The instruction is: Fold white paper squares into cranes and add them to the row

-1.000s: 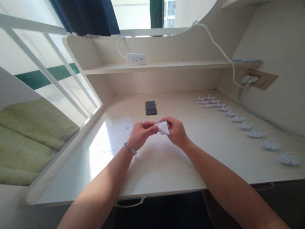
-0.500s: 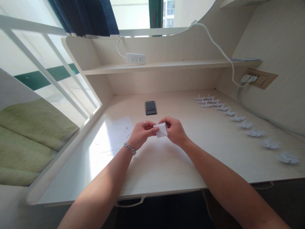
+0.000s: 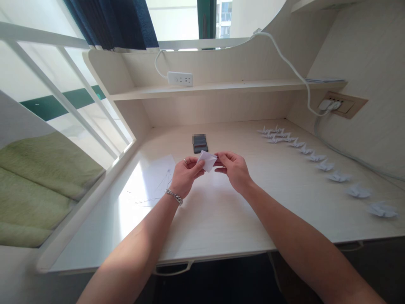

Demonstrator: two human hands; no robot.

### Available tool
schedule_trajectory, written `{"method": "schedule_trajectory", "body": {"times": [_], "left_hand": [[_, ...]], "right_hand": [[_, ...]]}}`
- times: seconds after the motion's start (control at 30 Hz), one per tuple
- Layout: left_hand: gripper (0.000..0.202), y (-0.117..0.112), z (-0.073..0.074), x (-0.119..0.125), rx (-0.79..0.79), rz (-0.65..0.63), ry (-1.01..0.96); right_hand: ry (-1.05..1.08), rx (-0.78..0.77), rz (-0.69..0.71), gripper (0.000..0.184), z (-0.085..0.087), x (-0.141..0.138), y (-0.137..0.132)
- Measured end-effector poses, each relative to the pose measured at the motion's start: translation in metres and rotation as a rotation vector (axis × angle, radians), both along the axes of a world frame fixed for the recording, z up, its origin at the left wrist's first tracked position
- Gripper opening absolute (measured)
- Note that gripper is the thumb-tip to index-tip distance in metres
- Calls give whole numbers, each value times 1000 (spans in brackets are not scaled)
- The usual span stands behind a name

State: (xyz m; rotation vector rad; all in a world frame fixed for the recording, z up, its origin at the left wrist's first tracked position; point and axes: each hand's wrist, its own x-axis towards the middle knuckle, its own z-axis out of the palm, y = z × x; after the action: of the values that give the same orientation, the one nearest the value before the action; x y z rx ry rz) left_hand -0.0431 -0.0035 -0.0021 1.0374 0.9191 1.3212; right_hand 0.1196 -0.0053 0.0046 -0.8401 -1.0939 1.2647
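Pinched by left hand (image 3: 184, 176) and right hand (image 3: 236, 170) above a pale desk (image 3: 221, 223), window (image 3: 173, 23) at twelve o'clock: white paper (image 3: 208, 161), folded squarish.

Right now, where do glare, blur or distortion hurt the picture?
Head view: sunlight glares off the desk's left side, washing out the loose paper's left edge; head view: the nearest cranes, at far right, look soft and smeared; head view: the phone is partly pixelated; head view: the folded paper's outline reads clearly.
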Motion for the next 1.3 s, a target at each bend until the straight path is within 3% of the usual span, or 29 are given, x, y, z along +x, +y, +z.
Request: {"method": "schedule_trajectory", "body": {"times": [0.1,0.23,0.53,0.73,0.93,1.3], "left_hand": [[36,-1,0,3,-5,34,-46],[33,-3,-2,4,17,-68,70],[38,-3,-8,5,302,12,251],[39,-4,-9,7,294,101,278],[38,-2,-11,7,304,65,283],[36,-3,-11,7,297,29,239]], "right_hand": [[7,48,-2,35,-2,-2,0],[-42,107,-103,34,-12,-3,6],[-235,190,-129,34,-18,-2,8],[-245,152,-238,35,-14,-3,3],[-351,274,-288,25,-17,-4,1],[-199,189,-210,27,-15,-5,4]]}}
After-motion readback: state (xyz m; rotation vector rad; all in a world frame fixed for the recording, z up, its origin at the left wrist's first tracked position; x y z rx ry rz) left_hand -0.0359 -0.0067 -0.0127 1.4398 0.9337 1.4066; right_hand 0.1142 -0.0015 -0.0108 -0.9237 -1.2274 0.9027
